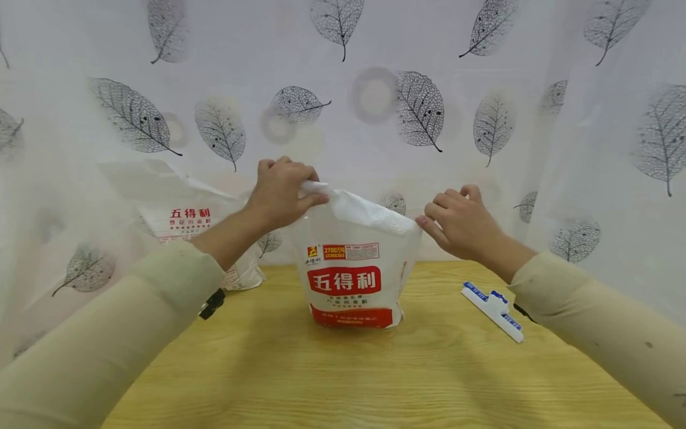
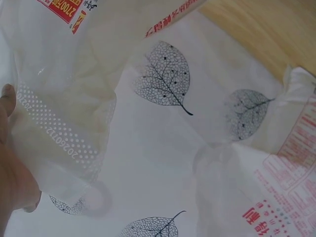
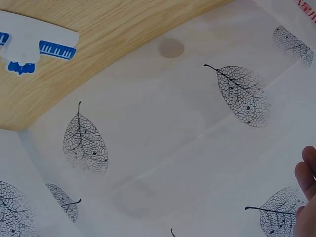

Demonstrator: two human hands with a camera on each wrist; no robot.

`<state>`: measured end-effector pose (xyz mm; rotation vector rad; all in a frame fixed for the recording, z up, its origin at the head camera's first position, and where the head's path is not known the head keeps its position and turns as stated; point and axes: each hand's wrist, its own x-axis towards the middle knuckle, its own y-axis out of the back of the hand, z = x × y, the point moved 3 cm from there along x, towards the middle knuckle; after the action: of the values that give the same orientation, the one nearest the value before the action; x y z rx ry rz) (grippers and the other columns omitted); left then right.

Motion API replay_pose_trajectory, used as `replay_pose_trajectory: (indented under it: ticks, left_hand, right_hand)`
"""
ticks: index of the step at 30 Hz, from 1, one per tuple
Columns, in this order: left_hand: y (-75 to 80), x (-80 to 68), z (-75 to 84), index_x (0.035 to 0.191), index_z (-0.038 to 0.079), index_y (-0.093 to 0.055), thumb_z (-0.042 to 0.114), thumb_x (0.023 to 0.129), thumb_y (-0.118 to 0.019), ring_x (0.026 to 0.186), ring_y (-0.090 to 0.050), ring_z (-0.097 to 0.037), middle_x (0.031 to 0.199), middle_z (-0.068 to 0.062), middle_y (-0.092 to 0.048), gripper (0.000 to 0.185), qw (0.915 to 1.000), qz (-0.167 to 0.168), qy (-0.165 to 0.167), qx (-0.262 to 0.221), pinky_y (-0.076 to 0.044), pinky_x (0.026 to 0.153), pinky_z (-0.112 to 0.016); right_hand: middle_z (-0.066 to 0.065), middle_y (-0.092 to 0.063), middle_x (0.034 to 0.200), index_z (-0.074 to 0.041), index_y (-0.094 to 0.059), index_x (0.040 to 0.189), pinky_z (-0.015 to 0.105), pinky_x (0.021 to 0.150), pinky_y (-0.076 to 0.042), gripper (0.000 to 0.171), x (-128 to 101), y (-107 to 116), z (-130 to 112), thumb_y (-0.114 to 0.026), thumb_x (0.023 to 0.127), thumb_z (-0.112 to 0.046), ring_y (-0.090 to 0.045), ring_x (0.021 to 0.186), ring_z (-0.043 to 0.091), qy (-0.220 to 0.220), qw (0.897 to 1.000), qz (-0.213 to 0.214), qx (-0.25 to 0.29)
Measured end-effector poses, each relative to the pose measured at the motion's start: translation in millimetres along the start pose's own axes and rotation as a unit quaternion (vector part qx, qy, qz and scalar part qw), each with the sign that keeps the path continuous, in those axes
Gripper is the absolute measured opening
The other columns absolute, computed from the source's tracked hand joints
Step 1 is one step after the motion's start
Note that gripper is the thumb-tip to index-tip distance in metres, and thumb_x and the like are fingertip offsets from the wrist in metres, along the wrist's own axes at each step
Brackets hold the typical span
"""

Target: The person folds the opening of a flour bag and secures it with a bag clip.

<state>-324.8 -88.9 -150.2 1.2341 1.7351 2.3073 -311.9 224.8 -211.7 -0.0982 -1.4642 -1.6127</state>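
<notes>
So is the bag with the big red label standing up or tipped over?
Upright. The bag has its printing the right way up, bottom end down and top edge highest.

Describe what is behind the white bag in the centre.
Behind the white bag, the leaf-print curtain shows above it, with some wooden table at either side. Whatever the white bag itself covers cannot be seen.

Left hand (image 1: 283, 193): is pinching, fingers (image 1: 308, 173) curling. Right hand (image 1: 461, 223): is pinching, thumb (image 1: 431, 229) pointing inward. Left arm (image 1: 134, 322), right arm (image 1: 595, 333): are slanting forward and inward.
</notes>
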Motion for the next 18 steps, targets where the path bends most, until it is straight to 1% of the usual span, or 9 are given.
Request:
replay_pose_trajectory:
  ticks: [4, 10, 14, 18]
  left_hand:
    - [0.2, -0.6, 0.1, 0.104, 0.011, -0.071, 0.04, 0.089, -0.074, 0.101, -0.056, -0.028, 0.103, -0.006, -0.073, 0.034, 1.0, -0.002, -0.001, 0.001, -0.028, 0.104, -0.054]
    - [0.1, -1.4, -0.3, 0.105, 0.011, -0.07, 0.041, 0.089, -0.074, 0.103, -0.056, -0.029, 0.106, -0.006, -0.073, 0.034, 1.0, -0.008, 0.0, 0.003, -0.027, 0.105, -0.055]
    - [0.2, -1.7, -0.7, 0.105, 0.011, -0.069, 0.04, 0.09, -0.073, 0.104, -0.056, -0.029, 0.106, -0.007, -0.073, 0.033, 0.9999, -0.01, -0.002, 0.002, -0.026, 0.106, -0.056]
    - [0.3, -2.1, -0.5, 0.106, 0.012, -0.069, 0.041, 0.09, -0.073, 0.105, -0.056, -0.028, 0.107, -0.006, -0.073, 0.033, 0.9999, -0.01, -0.005, 0.005, -0.026, 0.106, -0.056]
  right_hand:
    - [0.011, -0.068, 0.092, -0.008, -0.069, 0.094, 0.056, 0.089, -0.032, 0.031, -10, -3, 12, -0.053, 0.1, -0.034, -0.06, 0.087, 0.031, -0.019, 0.999, -0.02, -0.021]
    - [0.008, -0.066, 0.087, -0.009, -0.068, 0.096, 0.058, 0.09, -0.032, 0.034, -25, -9, 32, -0.05, 0.102, -0.038, -0.058, 0.084, 0.029, -0.053, 0.994, -0.08, -0.054]
    - [0.004, -0.06, 0.077, -0.01, -0.065, 0.088, 0.059, 0.089, -0.034, 0.034, -34, -10, 43, -0.052, 0.101, -0.04, -0.055, 0.077, 0.026, -0.062, 0.99, -0.105, -0.067]
    - [0.0, -0.052, 0.068, -0.013, -0.061, 0.082, 0.057, 0.084, -0.036, 0.035, -44, -12, 51, -0.052, 0.101, -0.042, -0.052, 0.071, 0.023, -0.06, 0.986, -0.128, -0.082]
